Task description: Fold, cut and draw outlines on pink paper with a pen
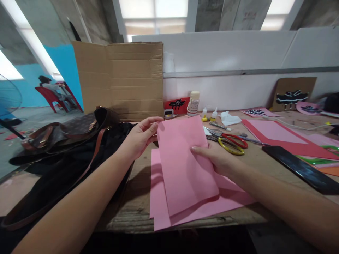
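Observation:
A folded sheet of pink paper [182, 165] is held up between both hands, tilted above the table. My left hand [147, 134] pinches its upper left corner between thumb and fingers. On the right edge, my right hand [212, 155] grips the sheet with the thumb on top; its other fingers are hidden behind the paper. More pink sheets [159, 211] lie flat underneath on the wooden table. Just beyond my right hand rest scissors [230, 143] with one red and one yellow handle loop.
A black phone [299, 167] and red and pink paper [280, 135] lie to the right. Small glue bottles [214, 114], a cream bottle [194, 102] and white tissue [230, 118] stand behind. At left are a brown bag [74, 127] and black cloth; a cardboard panel [135, 81] rises behind. A person [53, 88] sits far off.

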Available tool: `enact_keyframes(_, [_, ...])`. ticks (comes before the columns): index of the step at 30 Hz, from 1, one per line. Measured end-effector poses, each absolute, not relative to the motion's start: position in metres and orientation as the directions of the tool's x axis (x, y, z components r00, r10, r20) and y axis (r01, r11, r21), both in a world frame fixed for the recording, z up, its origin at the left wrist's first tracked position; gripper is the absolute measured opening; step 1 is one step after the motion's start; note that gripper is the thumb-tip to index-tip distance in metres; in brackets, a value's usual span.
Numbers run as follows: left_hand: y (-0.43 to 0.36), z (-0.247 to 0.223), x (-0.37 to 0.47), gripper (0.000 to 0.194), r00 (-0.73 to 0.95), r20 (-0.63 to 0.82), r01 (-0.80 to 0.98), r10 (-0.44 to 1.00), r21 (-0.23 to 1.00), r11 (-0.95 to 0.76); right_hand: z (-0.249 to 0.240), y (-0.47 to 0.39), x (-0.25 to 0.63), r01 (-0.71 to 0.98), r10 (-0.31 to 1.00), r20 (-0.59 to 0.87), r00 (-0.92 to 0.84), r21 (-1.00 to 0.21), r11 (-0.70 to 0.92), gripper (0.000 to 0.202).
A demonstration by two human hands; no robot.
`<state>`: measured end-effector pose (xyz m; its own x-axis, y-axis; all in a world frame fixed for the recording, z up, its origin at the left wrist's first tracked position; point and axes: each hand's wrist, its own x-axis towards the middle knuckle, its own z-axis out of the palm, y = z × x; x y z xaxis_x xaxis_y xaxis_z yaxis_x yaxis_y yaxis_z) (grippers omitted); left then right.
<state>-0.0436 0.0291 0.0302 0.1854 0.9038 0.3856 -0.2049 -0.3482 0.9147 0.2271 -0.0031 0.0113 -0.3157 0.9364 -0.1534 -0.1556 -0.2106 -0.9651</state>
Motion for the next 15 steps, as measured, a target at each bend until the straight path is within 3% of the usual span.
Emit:
enact_keyframes(10, [0.024, 0.029, -0.04, 0.039, 0.27, 0.361, -0.054, 0.893, 0.931, -0.36, 0.011, 0.002, 0.229, -0.189, 0.967, -0.054, -0.251, -0.976, -0.104, 0.05])
enact_keyframes(15, [0.015, 0.031, -0.039, 0.038, 0.319, 0.392, 0.053, 0.863, 0.902, -0.429, 0.008, 0.003, 0.233, -0.033, 0.991, -0.008, -0.136, -0.999, -0.013, 0.051])
